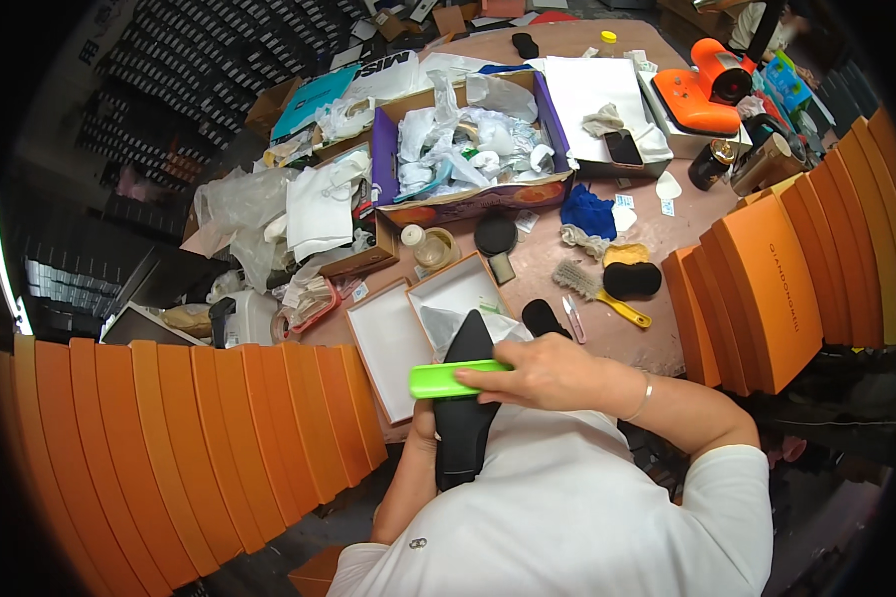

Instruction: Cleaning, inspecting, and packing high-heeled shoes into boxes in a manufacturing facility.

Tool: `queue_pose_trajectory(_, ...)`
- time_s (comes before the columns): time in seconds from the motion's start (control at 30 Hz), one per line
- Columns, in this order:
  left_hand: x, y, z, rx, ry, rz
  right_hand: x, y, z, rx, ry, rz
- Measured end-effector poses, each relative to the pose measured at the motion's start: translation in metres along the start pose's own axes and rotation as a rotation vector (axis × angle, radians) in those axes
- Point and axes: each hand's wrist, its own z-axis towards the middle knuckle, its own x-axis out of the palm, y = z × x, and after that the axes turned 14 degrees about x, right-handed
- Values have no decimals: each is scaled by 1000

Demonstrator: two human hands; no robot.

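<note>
- Black pointed shoe (465, 398) stands toe-up near the person's chest, its tip rising in front of the open white shoebox (393, 343) at the table's near edge.
- Left hand (424, 428) grips the shoe from below and behind; only a bit of the hand shows at the shoe's left edge, the fingers themselves hidden behind the dark upper.
- Right hand (546, 373) comes in from the right, fingers curled tight around the end of a bright green brush (453, 379), which lies flat across the shoe's middle.
- Green brush touches the shoe's face, its free end sticking out to the left past the shoe's edge; the holding fingers (483, 373) sit on the shoe's right side.
- Just beyond the hands, on the pinkish table (587, 254), lie a yellow-handled brush (595, 292), a black oval pad (632, 280) and a blue cloth (587, 211).
- Far across the table sits a cardboard box of crumpled white wrapping (468, 149); an orange machine (712, 88) stands at the far right.
- Rows of upright orange boxes (199, 448) flank the person left and right.
</note>
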Motion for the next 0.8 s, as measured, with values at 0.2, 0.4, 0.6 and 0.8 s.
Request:
queue_pose_trajectory(0.2,7,0,6,78,-10,401,4,-36,-28,45,194,-152)
queue_pose_trajectory(0.4,-6,-10,3,153,-60,204,-4,-50,-31,423,-10,-105)
queue_pose_trajectory(0.6,-3,-12,-1,181,-62,189,-38,-17,-24,318,12,-79)
queue_pose_trajectory(0.8,-5,-8,-6,243,-106,222,-56,-55,-49,277,334,489)
